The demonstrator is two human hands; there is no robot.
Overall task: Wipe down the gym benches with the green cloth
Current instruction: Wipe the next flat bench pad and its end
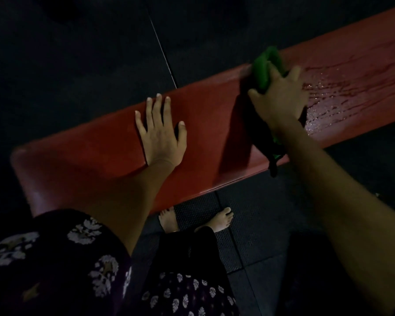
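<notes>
Left hand [161, 135] flat on bench [82, 160], bracing. Right hand [281, 99] grips cloth [263, 65] mid-bench, mid-wipe. Next, probably: sweep right across the wet streaks [342, 92].

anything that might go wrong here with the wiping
1. The wet streaks on the bench lie to the right of the cloth; they may stay behind if the strokes do not reach them.
2. The left hand rests flat on the bench, so that patch may get skipped.
3. Bare feet stand on the mat by the bench; drips could make it slippery.
</notes>
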